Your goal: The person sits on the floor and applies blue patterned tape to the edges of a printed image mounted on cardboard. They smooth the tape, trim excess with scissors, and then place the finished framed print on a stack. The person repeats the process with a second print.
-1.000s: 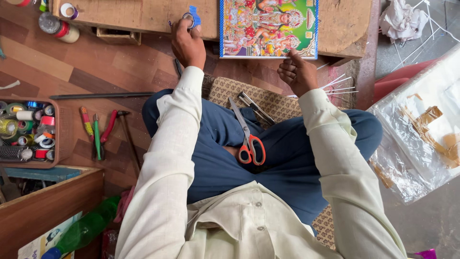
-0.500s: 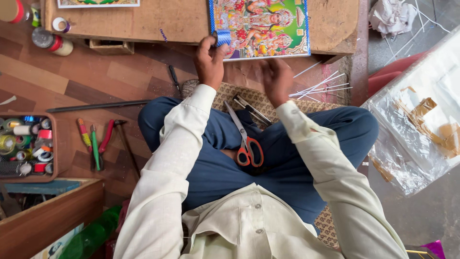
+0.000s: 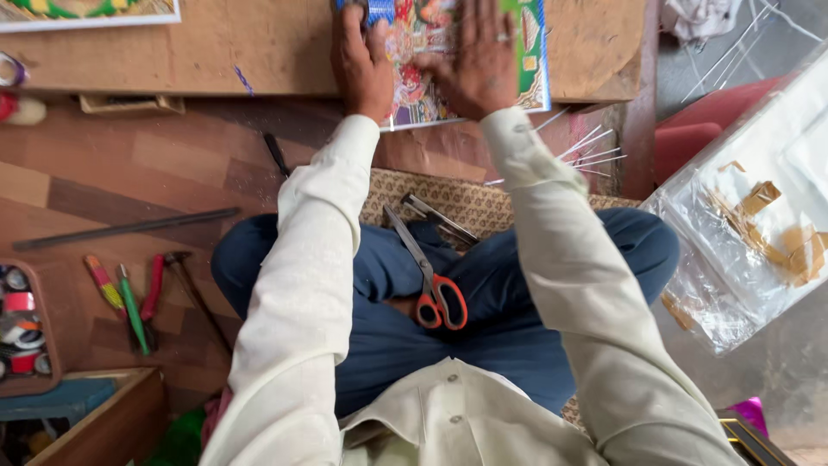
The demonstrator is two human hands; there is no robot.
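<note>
While both hands press flat, grips open | left hand (image 3: 362, 60), right hand (image 3: 474, 56) | colourful print (image 3: 414, 91)

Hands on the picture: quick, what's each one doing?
Left hand: open, pressing flat on the colourful picture.
Right hand: open, fingers spread, flat on the same picture.

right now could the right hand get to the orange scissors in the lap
Probably yes. The right hand lies flat on the colourful print, holding nothing, and the scissors lie uncovered on the lap between the forearms. Nothing blocks the way; the arm would only need to draw back.
</note>
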